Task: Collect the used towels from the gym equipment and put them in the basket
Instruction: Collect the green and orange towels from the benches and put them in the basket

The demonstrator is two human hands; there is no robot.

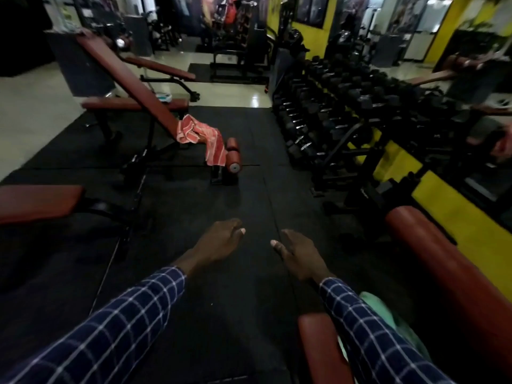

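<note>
left hand [219, 242] held out over the black mat [249, 189], fingers loosely bent, nothing gripped | right hand [299, 256] held beside it, fingers relaxed, nothing gripped | red striped towel [203, 137] draped over the lower end of the inclined bench [130, 81], beside the foot rollers [234, 159] | pale green cloth [382, 309] seen under the right sleeve (partly hidden)

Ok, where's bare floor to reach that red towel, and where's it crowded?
Free: the black mat straight ahead, between the flat bench at left and the dumbbell rack at right, up to the red towel. Crowded: the right side, with rack and red pads.
</note>
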